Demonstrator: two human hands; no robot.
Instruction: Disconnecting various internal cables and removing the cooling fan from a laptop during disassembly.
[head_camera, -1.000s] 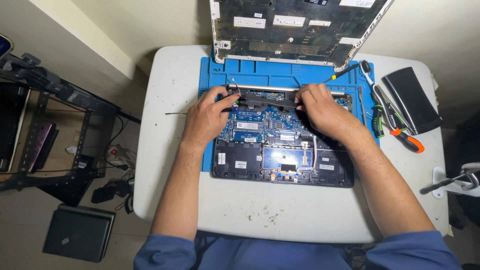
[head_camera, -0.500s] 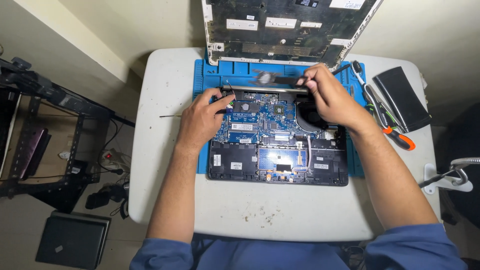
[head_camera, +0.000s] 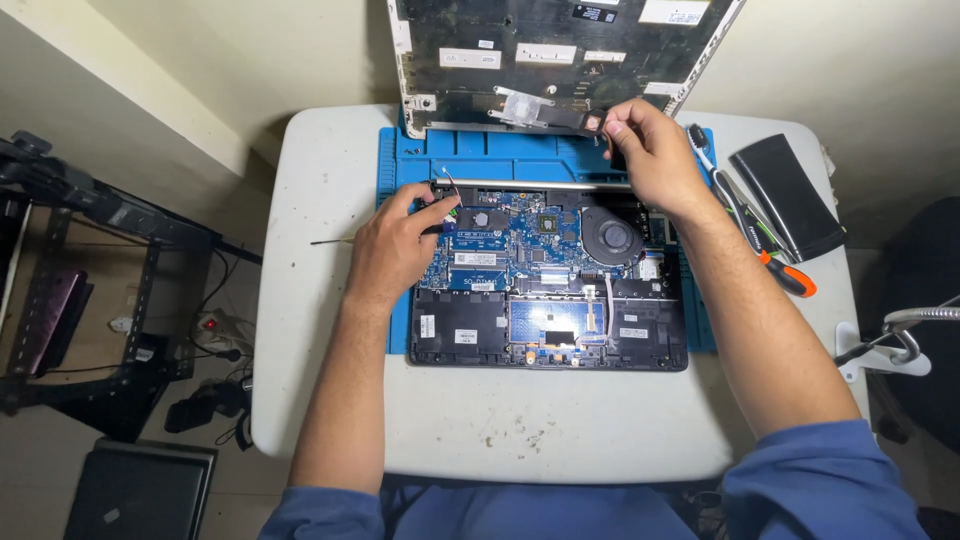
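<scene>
**Heatsink lifted clear of an opened laptop**

One opened laptop (head_camera: 548, 290) lying bottom-up on one blue work mat (head_camera: 520, 160), near the middle of the white table (head_camera: 330, 200), toward its far edge. Exposed inside: one blue circuit board (head_camera: 510, 245) and one round black fan (head_camera: 610, 238). Right hand (head_camera: 655, 155) raised over the far part of the mat, fingers pinched around one end of a long dark heatsink assembly (head_camera: 545, 110), held up off the laptop and stretching to the left in front of the detached cover. Left hand (head_camera: 395, 250) pressed down on the left part of the board, fingers curled, fingertips close to a small red-and-black wire (head_camera: 450, 190); hard to tell whether anything is actually gripped there. One detached laptop cover (head_camera: 560, 50) propped at the far edge of the table, inner side showing. By the right edge: one toothbrush-like brush (head_camera: 700, 145), one screwdriver with an orange handle (head_camera: 785, 275), and one flat black rectangular object (head_camera: 785, 195), possibly a battery. One thin dark rod (head_camera: 335, 241) lying on the bare table just left of the left hand. A few tiny screws (head_camera: 415, 150) scattered on the far left part of the mat, too small to count surely. One black metal rack (head_camera: 80, 270) on the floor, off the left edge of the table.
</scene>
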